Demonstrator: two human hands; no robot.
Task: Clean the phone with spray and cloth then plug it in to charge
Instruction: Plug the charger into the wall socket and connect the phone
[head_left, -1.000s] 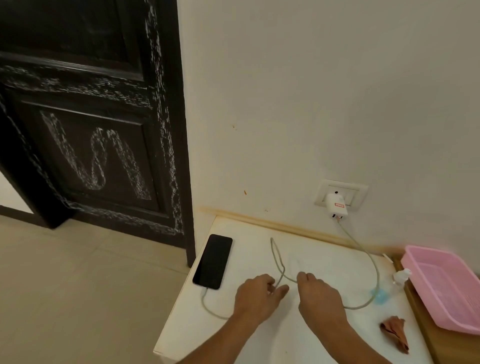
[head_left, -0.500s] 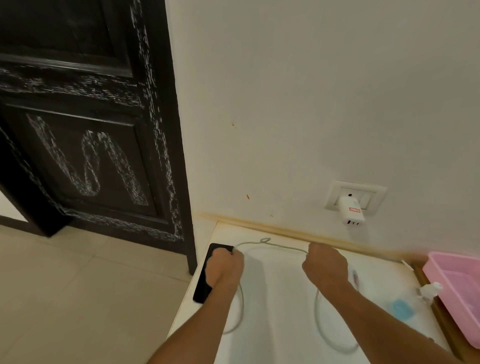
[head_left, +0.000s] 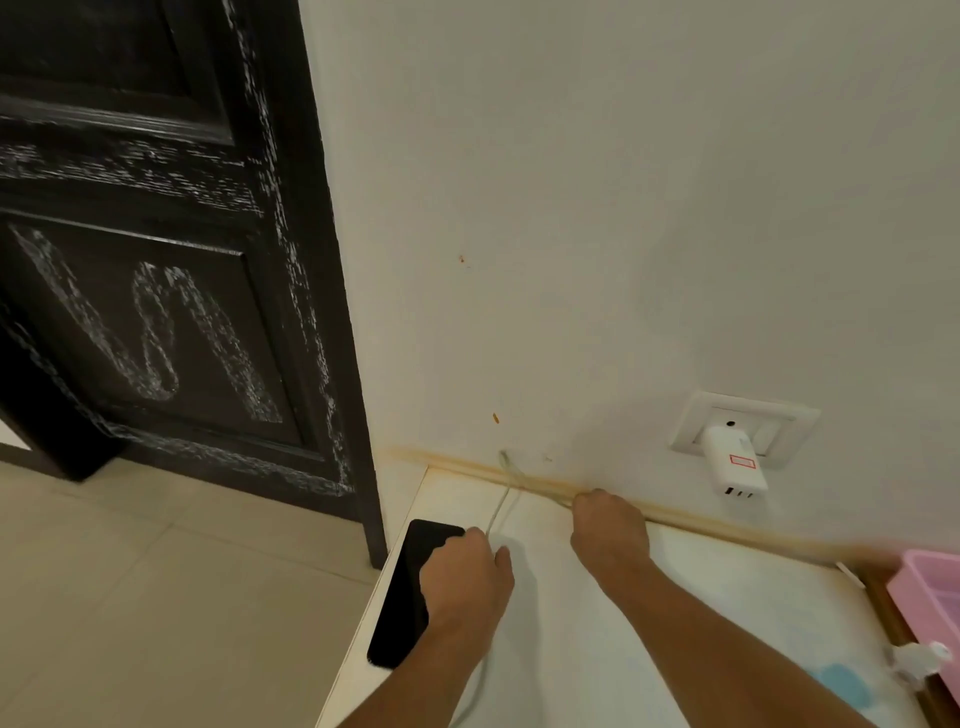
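Note:
A black phone lies face up at the left edge of the white table. My left hand rests on its right side and grips a strand of the pale charging cable. My right hand is closed on the same cable near the wall, and the cable loops up between both hands. A white charger sits in the wall socket with no cable in its ports. A spray bottle with blue liquid lies at the lower right. No cloth is in view.
A pink plastic basket stands at the right on a wooden surface. A dark door with chalk marks stands to the left, beside the table's left edge. Beige floor tiles lie below it.
Both hands moved from the table's middle toward the wall. The cable came out of the charger. My left hand went onto the phone, and the right hand pulled the cable up near the wall.

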